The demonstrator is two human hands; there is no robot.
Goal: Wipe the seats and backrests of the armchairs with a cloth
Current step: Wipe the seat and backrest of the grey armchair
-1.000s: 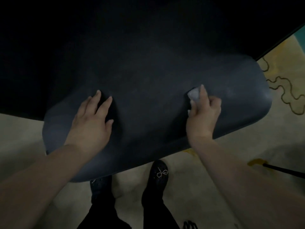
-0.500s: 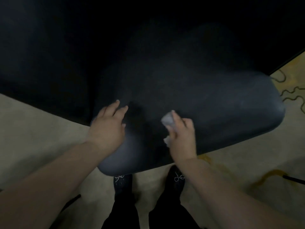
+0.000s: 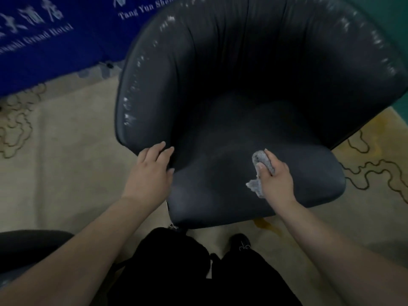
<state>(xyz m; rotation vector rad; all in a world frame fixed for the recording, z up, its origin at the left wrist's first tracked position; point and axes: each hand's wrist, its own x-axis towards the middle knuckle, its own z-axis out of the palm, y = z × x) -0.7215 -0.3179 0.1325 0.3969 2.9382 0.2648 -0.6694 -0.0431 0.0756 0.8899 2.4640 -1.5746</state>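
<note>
A dark grey leather armchair (image 3: 231,85) fills the view, its curved backrest worn pale along the rim. Its seat cushion (image 3: 309,186) lies in front of me. My right hand (image 3: 276,177) grips a small crumpled grey cloth (image 3: 262,162) and holds it against the middle of the seat. My left hand (image 3: 150,171) rests with straight fingers on the front left corner, where the seat meets the left armrest.
Beige carpet (image 3: 66,173) with dark wavy lines surrounds the chair. A blue banner (image 3: 55,40) with white lettering hangs at the back left. Part of another dark chair (image 3: 26,248) shows at the lower left. My black-clad legs and shoes stand right before the seat.
The view has lifted, so the whole backrest now shows. My right hand with the cloth has slid from the seat's right side to its middle. My left hand stays at the left front corner.
</note>
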